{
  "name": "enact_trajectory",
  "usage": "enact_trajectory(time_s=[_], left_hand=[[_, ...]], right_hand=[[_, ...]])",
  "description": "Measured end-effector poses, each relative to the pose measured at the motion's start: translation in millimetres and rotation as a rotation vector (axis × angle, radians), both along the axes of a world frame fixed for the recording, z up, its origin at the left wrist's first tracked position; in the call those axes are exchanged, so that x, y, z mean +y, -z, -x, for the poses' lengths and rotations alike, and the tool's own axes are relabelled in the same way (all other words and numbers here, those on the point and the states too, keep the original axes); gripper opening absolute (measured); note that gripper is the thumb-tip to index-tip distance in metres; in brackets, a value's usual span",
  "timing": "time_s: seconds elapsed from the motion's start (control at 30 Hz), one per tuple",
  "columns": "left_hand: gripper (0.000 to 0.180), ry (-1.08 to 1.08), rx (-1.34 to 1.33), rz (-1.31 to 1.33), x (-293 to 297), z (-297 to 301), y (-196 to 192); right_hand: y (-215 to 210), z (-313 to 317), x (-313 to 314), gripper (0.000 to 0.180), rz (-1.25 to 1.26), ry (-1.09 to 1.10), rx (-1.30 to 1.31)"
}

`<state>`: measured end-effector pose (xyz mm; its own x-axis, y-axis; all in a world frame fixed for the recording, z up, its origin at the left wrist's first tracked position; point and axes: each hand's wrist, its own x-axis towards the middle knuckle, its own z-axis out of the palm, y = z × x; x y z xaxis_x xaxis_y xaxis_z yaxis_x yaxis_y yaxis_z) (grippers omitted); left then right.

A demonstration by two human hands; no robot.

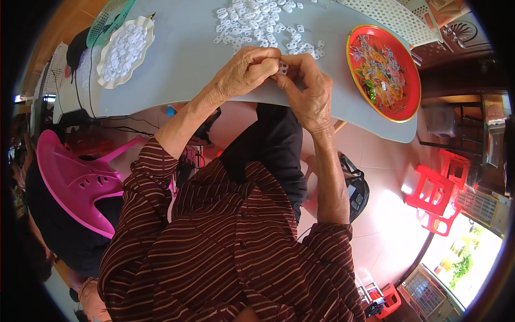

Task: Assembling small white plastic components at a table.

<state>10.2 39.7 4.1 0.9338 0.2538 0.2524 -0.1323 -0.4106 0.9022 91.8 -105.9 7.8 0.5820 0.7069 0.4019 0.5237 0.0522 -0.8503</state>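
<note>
Both my hands meet just above the near edge of the grey table (177, 80). Between their fingertips sits a small white plastic piece with dark holes (282, 68). My left hand (248, 71) is curled, its fingers pinching the piece from the left. My right hand (307, 88) closes on it from the right with thumb and index finger. Just beyond my hands spreads a loose pile of similar white pieces (251, 21), some strewn toward the right. Part of the held piece is hidden by my fingers.
At the left is a scalloped cream tray (149, 38) heaped with white pieces, beside a green basket (102, 24). A red round tray (410, 75) with thin clear scraps lies right, near a white perforated basket (397, 19). A pink chair (53, 166) and red stools (432, 188) stand around.
</note>
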Motion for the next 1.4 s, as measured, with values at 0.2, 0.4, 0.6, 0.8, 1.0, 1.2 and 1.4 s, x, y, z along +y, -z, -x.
enact_trajectory(time_s=[0.2,0.4,0.6,0.8,1.0,1.2,1.4], left_hand=[[0.022,0.007,-0.019,-0.018,-3.2,3.2,-2.0],[0.020,0.014,-0.029,-0.048,-3.8,1.8,0.3],[0.017,0.039,-0.222,-0.303,-4.2,-0.2,3.9],[0.030,-0.020,0.058,0.075,-8.8,8.0,-10.7],[0.039,0.003,0.134,0.159,-9.3,14.2,-11.5],[0.037,0.037,0.163,0.222,-15.3,11.4,-13.8],[0.036,-0.014,0.113,0.154,-16.0,13.7,-14.7]], right_hand=[[0.6,-0.3,0.2,0.020,-0.021,-0.013,0.068],[4.8,-0.3,0.2,0.018,-0.051,-0.021,0.104],[-0.5,-5.0,-1.3,0.014,-0.073,-0.065,0.156],[-6.2,-15.5,-3.3,0.015,-0.086,-0.163,0.288],[-81.5,-146.2,22.5,0.015,-0.094,0.404,-0.370],[-84.8,-256.9,24.3,0.015,0.267,0.535,-0.756],[-68.9,-160.3,61.3,0.007,0.022,0.067,-0.628]])
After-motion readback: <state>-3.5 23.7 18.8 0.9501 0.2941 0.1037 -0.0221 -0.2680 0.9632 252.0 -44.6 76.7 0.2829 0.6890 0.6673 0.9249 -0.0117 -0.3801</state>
